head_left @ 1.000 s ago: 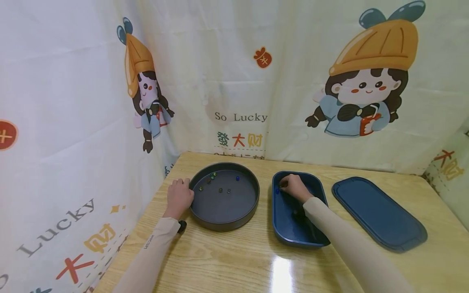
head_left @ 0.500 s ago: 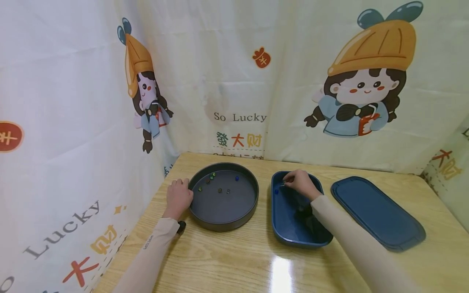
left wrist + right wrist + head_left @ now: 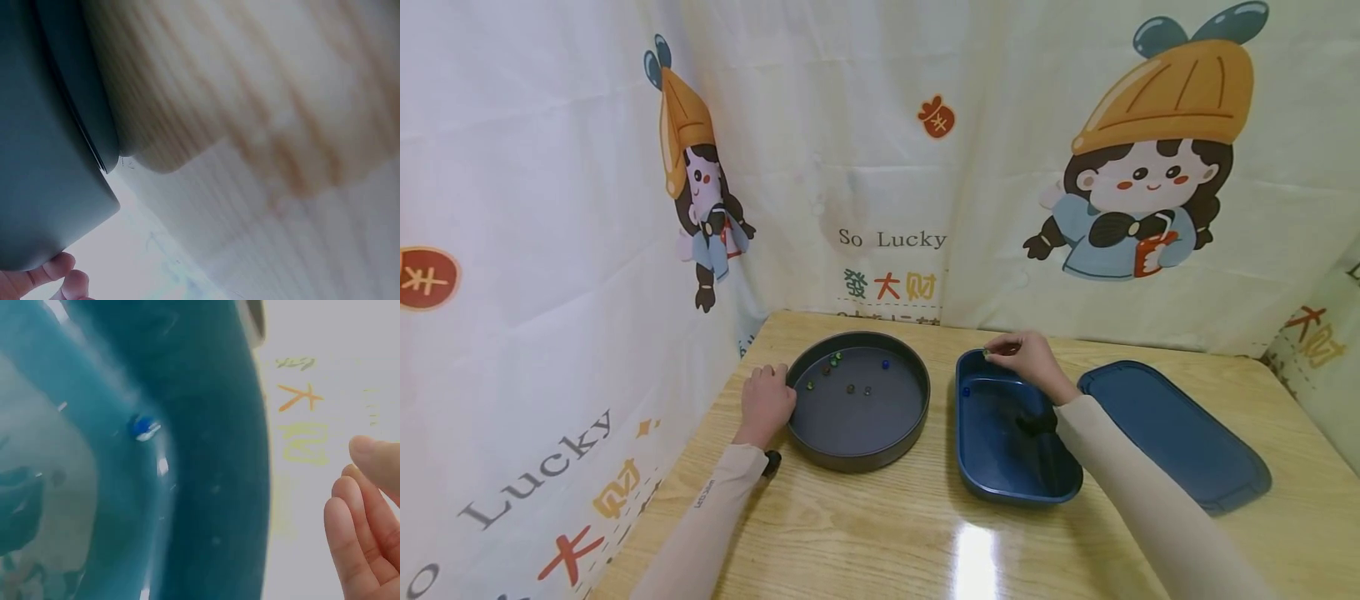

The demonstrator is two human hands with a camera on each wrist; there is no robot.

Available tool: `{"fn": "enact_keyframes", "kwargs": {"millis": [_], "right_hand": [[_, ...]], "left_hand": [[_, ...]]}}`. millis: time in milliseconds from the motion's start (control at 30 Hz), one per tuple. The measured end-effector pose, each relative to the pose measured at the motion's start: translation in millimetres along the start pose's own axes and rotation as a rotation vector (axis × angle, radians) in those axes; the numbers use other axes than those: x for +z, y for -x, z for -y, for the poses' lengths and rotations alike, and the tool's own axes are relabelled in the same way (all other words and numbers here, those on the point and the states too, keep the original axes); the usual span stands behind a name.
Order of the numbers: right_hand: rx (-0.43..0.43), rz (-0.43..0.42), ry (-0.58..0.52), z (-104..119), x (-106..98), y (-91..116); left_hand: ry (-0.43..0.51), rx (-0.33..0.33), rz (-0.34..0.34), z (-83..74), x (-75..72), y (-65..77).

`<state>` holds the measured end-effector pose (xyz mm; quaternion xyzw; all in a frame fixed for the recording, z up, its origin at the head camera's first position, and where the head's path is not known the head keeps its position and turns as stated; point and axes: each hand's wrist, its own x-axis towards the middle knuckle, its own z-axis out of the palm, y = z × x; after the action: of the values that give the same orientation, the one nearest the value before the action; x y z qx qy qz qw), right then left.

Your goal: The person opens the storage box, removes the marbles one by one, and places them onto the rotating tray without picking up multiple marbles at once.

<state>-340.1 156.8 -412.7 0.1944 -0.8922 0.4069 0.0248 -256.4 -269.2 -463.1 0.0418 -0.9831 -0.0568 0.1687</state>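
My left hand (image 3: pixel 766 404) grips the left rim of a round dark grey pan (image 3: pixel 859 462). In the left wrist view, its fingertips (image 3: pixel 59 267) show against the pan's outer wall (image 3: pixel 56 206). My right hand (image 3: pixel 1030 360) is raised over the far end of a deep blue rectangular container (image 3: pixel 1018 497), pinching a small greenish marble (image 3: pixel 987 354) between thumb and fingers. In the right wrist view the marble is hidden behind the fingertips (image 3: pixel 340 519). A blue marble (image 3: pixel 966 392) lies inside the container, by its left wall.
Several marbles lie in the pan, among them a blue marble (image 3: pixel 885 365) and a green marble (image 3: pixel 838 356). A flat blue lid (image 3: pixel 1180 437) lies right of the container on the wooden table (image 3: pixel 865 533). A printed curtain (image 3: pixel 880 167) hangs behind the table.
My right hand has risen from inside the blue container to its far rim, lifting the greenish marble. The left hand stays on the pan.
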Motion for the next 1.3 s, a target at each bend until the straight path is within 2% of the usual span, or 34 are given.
{"fn": "enact_keyframes", "kwargs": {"millis": [200,467,800,1033,1300], "right_hand": [[-0.002,0.009,-0.086,19.1,2.8,-4.2],[-0.041,0.055,-0.162,45.4,24.9,-19.0],[-0.076,0.171,-0.170,79.1,77.2,-38.9],[-0.126,0.267,-0.169,94.5,113.7,-49.2],[-0.195,0.398,-0.154,110.9,145.3,-61.3]], "left_hand": [[0.016,-0.003,0.004,0.3,0.2,-0.4],[0.013,0.004,-0.005,-0.1,-0.1,-0.7],[0.024,-0.013,0.027,0.1,0.4,-1.7],[0.007,0.015,-0.024,-0.1,2.6,-2.2],[0.009,0.009,-0.019,0.6,2.9,-2.0]]}}
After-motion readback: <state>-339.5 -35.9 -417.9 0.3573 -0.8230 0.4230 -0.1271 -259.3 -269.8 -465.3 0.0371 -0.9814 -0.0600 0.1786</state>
